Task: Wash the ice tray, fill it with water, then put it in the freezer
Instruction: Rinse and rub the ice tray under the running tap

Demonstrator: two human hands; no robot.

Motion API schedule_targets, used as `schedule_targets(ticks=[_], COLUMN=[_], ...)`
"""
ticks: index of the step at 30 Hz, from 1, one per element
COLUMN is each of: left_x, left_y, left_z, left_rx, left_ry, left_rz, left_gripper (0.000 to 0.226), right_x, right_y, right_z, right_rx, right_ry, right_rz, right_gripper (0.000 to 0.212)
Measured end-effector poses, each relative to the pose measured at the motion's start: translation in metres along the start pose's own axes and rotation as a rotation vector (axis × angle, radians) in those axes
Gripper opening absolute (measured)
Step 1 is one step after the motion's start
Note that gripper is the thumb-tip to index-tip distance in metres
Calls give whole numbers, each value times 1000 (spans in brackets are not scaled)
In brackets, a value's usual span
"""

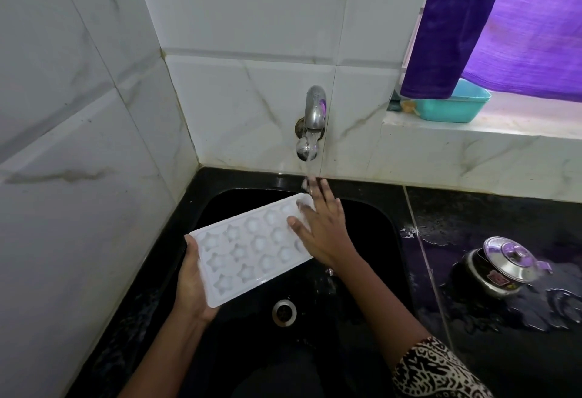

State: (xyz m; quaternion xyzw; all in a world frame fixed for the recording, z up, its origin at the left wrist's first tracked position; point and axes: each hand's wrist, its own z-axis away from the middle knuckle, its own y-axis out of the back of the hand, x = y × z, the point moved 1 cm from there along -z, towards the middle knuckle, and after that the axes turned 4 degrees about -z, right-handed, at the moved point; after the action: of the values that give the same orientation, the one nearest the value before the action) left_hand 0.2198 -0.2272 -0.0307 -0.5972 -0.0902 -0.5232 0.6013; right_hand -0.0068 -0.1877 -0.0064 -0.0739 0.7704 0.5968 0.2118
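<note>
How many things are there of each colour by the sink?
White: 1, the ice tray
Silver: 3, the tap, the pot lid, the drain
Teal: 1, the tub
Purple: 1, the curtain
Black: 1, the sink
Total: 7

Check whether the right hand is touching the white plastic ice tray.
Touching. The head view shows the right hand lying flat on the far end of the white plastic ice tray, covering several moulds.
</note>
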Motion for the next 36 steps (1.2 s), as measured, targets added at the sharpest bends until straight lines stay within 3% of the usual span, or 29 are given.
schedule_targets(ticks=[2, 5, 8, 10, 12, 16, 21, 25, 29, 33, 36], left_x=[-1, -8, -8, -4, 1, 4, 3, 6, 3, 7, 8], left_y=[6, 3, -6, -3, 4, 14, 9, 0, -10, -14, -15], left_z=[2, 4, 2, 0, 0, 3, 2, -1, -4, -8, -8], left_rx=[1, -29, -20, -7, -3, -3, 28, 35, 38, 49, 39], left_ry=[-7, 2, -2, -14, -28, -56, -62, -53, -35, -74, -64], left_rz=[-3, -24, -37, -31, -21, -6, 30, 75, 96, 151, 148], left_gripper=[72, 74, 74, 73, 72, 72, 71, 70, 71, 70, 70], right_x=[13, 13, -6, -7, 0, 16, 19, 13, 7, 4, 17], right_y=[7, 11, 2, 1, 7, 22, 19, 14, 18, 12, 22], right_z=[0, -3, -4, -2, -1, 11, 27, 22, 1, -5, -8], right_rx=[-14, 54, 22, -26, -43, 102, 225, 153, 118, 27, 84], right_ry=[0, -19, -26, -24, -40, -135, -108, 24, -58, 20, -15], right_rz=[12, 83, 62, -25, -183, -400, -310, -162, -96, -11, -32], right_gripper=[61, 56, 68, 71, 52, 36, 32, 30, 32, 44, 37])
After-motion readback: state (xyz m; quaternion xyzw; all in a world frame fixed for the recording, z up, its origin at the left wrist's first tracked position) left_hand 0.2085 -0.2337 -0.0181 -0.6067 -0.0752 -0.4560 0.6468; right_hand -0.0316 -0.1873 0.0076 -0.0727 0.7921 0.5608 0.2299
